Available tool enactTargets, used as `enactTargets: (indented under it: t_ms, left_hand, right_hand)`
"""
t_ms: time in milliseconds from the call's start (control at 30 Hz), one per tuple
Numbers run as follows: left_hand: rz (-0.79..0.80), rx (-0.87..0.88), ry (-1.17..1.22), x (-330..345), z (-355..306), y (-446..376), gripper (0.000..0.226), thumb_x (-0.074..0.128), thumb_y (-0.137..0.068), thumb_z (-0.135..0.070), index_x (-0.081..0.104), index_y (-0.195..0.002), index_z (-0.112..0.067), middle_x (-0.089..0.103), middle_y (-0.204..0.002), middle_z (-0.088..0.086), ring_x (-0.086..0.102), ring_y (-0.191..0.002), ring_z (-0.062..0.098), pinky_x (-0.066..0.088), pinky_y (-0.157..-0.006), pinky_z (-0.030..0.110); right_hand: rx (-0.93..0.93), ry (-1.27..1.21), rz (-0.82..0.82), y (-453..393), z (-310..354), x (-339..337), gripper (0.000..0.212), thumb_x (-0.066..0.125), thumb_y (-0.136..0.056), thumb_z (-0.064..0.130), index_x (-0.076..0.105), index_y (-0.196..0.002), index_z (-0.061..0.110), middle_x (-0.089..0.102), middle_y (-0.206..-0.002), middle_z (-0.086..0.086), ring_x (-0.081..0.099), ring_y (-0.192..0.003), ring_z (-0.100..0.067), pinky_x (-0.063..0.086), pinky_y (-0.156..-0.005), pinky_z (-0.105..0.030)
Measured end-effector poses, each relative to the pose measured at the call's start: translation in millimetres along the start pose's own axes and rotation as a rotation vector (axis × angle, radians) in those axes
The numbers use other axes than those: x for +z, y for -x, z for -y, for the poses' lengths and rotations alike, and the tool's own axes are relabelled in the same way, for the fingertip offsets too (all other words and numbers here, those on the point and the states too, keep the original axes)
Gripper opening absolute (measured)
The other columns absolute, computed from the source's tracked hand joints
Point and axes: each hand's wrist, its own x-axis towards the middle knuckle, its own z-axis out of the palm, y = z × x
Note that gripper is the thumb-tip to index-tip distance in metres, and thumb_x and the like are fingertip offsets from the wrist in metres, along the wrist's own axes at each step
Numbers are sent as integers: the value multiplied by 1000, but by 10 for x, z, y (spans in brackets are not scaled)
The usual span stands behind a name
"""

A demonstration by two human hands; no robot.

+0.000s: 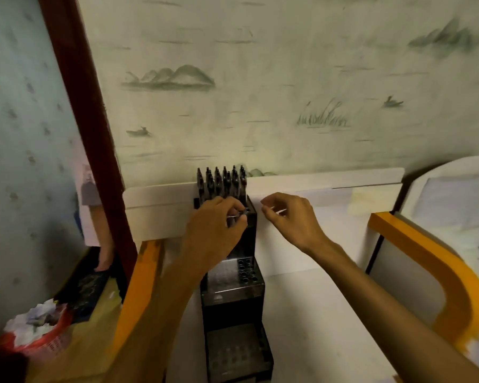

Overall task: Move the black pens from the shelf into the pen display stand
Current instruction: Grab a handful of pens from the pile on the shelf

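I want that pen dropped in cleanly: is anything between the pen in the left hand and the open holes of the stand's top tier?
Nothing visible blocks it. The left hand holds the pen right at the top tier of the pen display stand; the standing pens fill the rows behind it.

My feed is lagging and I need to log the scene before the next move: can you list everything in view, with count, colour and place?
pen display stand: one, black, tiered, centre of the white surface, running back to the wall
black pens: a cluster, exact count unclear, upright in the stand's top tier
empty holes: several, in the middle tier
white surface: one, under the stand
orange edging: on the right rim, and on the left
wallpaper: pale green, ink landscape, behind
wooden post: one, dark red, left
red bag: one, crumpled white paper inside, bottom left
left hand: pinching a thin pen-like item at the top tier
right hand: beside the stand, fingers loosely curled; contents unclear
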Motion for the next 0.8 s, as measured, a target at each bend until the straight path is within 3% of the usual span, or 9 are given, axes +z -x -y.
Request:
enactTargets:
  t_ms: [267,433,533,700,800]
  left_hand:
    - [180,69,98,840,-954,-12,31,60,-94,-42,60,-124,-39,64,-119,-15,58,-105,10,49,-97,40]
    - [265,122,125,1455,-1768,51,33,59,-95,-44,60,-127,-35,64,-127,-10,60,-111,14,50,-99,40]
    - [307,139,102,1865,-2305,156,36,57,-96,-45,59,-130,-33,62,-130,-8,59,-114,15,50,-100,37]
    - [336,181,129,2536,-3246,345,32,58,-96,-44,61,-125,-32,64,-125,-7,59,-110,15,49,-96,41]
    - [361,195,141,2934,-3776,417,32,58,-95,-43,62,-125,-34,63,-124,-7,59,-108,15,46,-89,31]
  right_hand:
    - [161,186,-66,708,-742,-1016,22,63,-94,28,70,-114,23,72,-110,8,66,-93,-8,54,-85,-30]
    - [196,359,-78,1287,-1302,-1832,27,62,-94,29,69,-120,23,70,-115,3,64,-100,-13,45,-81,-23]
    - [199,476,-44,1674,-1682,-2371,26,60,-95,29,68,-119,25,69,-114,2,64,-100,-20,47,-78,-30]
    - [282,505,-44,2272,-2436,-3204,27,60,-95,32,66,-121,26,68,-119,3,65,-102,-17,42,-76,-25]
    - [339,527,-14,2560,-2844,-3627,30,58,-96,35,65,-124,27,66,-122,3,64,-106,-17,46,-80,-28]
